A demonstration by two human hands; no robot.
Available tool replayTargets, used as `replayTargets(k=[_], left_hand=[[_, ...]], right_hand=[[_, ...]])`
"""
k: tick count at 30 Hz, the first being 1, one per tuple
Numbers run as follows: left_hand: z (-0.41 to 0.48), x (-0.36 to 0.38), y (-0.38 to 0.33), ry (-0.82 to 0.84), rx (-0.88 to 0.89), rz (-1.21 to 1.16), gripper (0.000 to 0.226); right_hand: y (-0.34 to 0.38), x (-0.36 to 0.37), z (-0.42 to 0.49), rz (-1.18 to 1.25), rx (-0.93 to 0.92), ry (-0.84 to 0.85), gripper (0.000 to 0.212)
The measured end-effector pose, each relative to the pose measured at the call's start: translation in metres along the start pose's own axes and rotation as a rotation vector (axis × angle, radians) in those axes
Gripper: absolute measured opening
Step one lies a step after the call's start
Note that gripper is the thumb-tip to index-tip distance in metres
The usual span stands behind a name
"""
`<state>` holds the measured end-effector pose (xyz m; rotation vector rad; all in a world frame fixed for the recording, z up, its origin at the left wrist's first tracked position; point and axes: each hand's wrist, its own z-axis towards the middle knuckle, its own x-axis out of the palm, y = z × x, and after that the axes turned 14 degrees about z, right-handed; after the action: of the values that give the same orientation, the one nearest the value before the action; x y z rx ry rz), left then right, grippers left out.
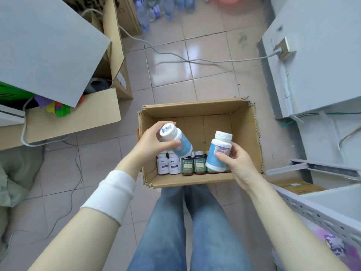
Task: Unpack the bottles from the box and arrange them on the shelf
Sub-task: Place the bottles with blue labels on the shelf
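The left hand [156, 140] curls round the cap end of a tilted blue-labelled bottle [180, 142], and the right hand [234, 161] pinches a second, near-upright bottle [217, 153] between thumb and fingers, both held over the open cardboard box [247, 133] on the floor. Beneath them small white bottles [169, 166] and dark green-labelled bottles [193, 167] stand in a row against the box's near wall, so this reads as the lifting-out step. The next move likely calls for carrying the pair to the grey shelf [320, 214] at the right and setting each upright there.
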<state>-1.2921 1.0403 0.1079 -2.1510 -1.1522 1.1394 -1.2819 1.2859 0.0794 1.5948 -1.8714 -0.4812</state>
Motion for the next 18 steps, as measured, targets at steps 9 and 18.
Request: replayTargets(k=[9, 18], left_hand=[[-0.092, 0.007, -0.062, 0.173, 0.114, -0.318, 0.02], [-0.221, 0.043, -0.108, 0.398, 0.28, -0.402, 0.026]], right_hand=[[-0.011, 0.021, -0.161, 0.748, -0.152, -0.034, 0.073], [-0.083, 0.038, -0.318, 1.009, -0.335, -0.203, 0.044]])
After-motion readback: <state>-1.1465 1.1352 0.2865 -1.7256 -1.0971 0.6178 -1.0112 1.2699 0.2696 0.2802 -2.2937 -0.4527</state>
